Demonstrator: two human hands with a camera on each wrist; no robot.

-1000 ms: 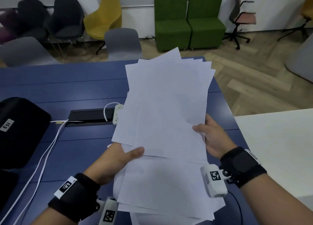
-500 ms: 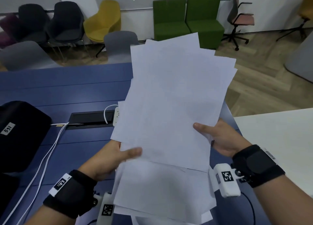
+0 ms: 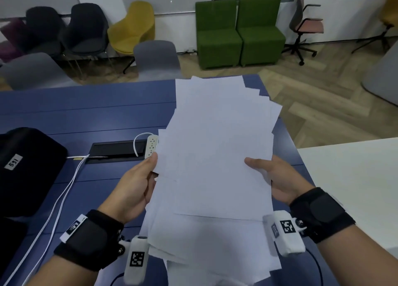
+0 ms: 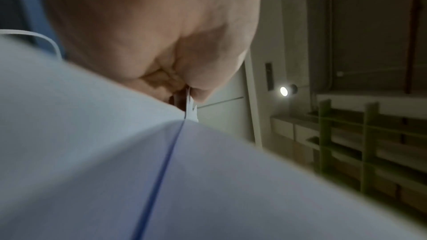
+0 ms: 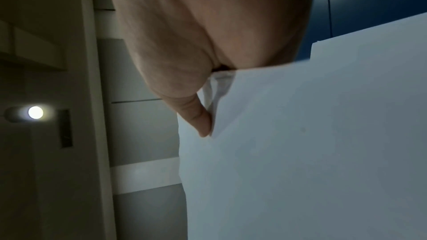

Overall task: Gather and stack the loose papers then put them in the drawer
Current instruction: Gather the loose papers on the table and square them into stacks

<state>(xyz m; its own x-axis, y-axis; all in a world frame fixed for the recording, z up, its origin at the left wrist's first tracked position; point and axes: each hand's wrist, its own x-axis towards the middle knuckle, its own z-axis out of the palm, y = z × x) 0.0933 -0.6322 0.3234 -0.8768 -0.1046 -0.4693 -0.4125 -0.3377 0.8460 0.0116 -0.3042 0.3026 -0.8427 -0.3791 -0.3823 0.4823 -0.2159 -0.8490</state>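
Observation:
A loose, fanned stack of white papers (image 3: 215, 156) is held above the blue table (image 3: 86, 113), its sheets skewed against each other. My left hand (image 3: 137, 182) grips the stack's left edge, thumb on top and fingers hidden underneath. In the left wrist view the sheets' (image 4: 92, 152) edge is pinched in the left hand (image 4: 150, 34). My right hand (image 3: 280, 182) holds the right edge with the thumb lying across the top sheet. The right wrist view shows the right hand (image 5: 196, 34) against the papers (image 5: 300, 134). No drawer is in view.
A black bag (image 3: 28, 167) lies at the table's left, with white cables (image 3: 62, 199) running to a power strip (image 3: 151, 145) beside a black cable slot (image 3: 116, 150). A white table (image 3: 355, 178) stands to the right. Chairs, including a grey one (image 3: 157, 59), line the far edge.
The stack, raised and tilted up half a second ago, has come back down lower. My left hand slid from the stack's near part to its left edge; the right hand kept its hold.

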